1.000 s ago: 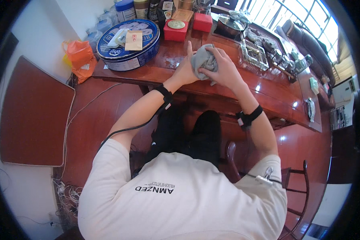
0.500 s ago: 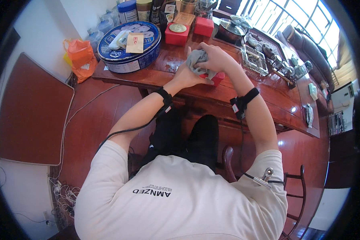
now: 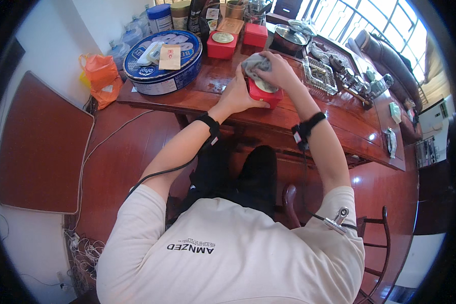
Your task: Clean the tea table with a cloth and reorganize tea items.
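Observation:
A red square box (image 3: 261,96) with a round gold lid (image 3: 267,87) is at the near edge of the wooden table, in front of me. My left hand (image 3: 236,95) grips its left side, fingers along the far side and thumb along the near one. Bunched in my right hand (image 3: 279,72) is a grey cloth (image 3: 256,64), pressed onto the far part of the lid. Its fingers are closed on the cloth. The cloth covers part of the box's top.
Left on the table (image 3: 213,80) stands a large round blue tin (image 3: 163,61) with a paper packet on it. Two more red boxes (image 3: 222,49) stand behind my hands. A lidded pot (image 3: 290,38) and a glass tray (image 3: 320,76) are to the right. An orange bag (image 3: 100,76) hangs at the left.
The cloth and my right hand have shifted toward the far side of the box, uncovering the gold lid and more of the red front. My left hand keeps its hold.

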`<state>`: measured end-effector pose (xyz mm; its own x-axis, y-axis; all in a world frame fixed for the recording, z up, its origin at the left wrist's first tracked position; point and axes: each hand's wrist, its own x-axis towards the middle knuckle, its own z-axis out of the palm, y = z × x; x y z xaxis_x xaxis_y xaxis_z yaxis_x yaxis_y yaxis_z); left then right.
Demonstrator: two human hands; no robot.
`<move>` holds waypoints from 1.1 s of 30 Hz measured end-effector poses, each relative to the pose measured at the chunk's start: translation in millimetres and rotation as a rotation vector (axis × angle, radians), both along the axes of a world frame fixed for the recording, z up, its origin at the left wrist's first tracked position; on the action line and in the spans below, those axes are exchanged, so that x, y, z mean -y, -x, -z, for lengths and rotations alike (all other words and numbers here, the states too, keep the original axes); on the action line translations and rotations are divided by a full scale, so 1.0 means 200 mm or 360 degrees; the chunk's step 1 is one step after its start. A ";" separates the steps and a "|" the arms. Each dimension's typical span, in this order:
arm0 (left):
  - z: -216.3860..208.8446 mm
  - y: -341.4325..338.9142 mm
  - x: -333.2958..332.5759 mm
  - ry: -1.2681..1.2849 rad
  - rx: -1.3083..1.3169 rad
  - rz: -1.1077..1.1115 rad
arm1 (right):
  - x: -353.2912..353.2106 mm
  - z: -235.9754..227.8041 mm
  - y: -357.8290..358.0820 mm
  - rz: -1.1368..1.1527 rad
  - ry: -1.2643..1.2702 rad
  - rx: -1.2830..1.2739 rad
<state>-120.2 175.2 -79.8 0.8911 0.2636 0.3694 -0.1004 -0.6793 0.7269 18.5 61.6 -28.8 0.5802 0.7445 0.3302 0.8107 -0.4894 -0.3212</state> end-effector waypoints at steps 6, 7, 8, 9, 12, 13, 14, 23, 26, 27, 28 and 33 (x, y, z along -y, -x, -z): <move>0.05 -0.02 -0.05 -0.0069 0.0072 0.0138 | 0.16 -0.05 0.27 -0.0300 -0.0142 0.0077; 0.06 -0.03 -0.05 -0.0013 0.0086 0.0100 | 0.15 -0.07 0.28 -0.0243 -0.0074 -0.0010; 0.08 -0.03 -0.07 -0.0011 0.0086 0.0097 | 0.13 -0.07 0.29 -0.0188 -0.0007 -0.0097; 0.07 -0.05 -0.06 -0.0255 0.0182 0.0127 | 0.10 -0.07 0.27 -0.0171 -0.0004 -0.0092; 0.04 -0.03 -0.04 -0.0255 0.0175 0.0101 | -0.06 -0.03 0.21 0.0155 0.0217 0.0057; 0.03 -0.02 -0.03 -0.0009 0.0083 0.0043 | -0.12 -0.05 0.20 0.0276 0.0344 -0.0036; 0.02 -0.01 -0.02 -0.0015 0.0082 0.0044 | -0.16 -0.07 0.18 0.0396 0.0470 -0.0130; 0.03 -0.03 0.00 0.0067 0.0071 0.0049 | -0.14 -0.02 -0.15 0.0623 0.0514 -0.0325; 0.05 0.00 -0.03 0.0065 -0.0015 0.0000 | -0.11 0.01 -0.05 0.0595 0.0360 -0.0292; 0.05 0.00 -0.02 0.0052 -0.0023 0.0001 | -0.09 0.01 -0.01 0.0547 0.0237 -0.0204; 0.04 0.00 -0.01 0.0040 -0.0032 0.0001 | -0.06 0.01 0.01 0.0497 0.0116 -0.0117; 0.03 0.00 -0.01 0.0017 0.0074 0.0051 | -0.02 -0.04 0.12 0.0164 0.0031 0.0011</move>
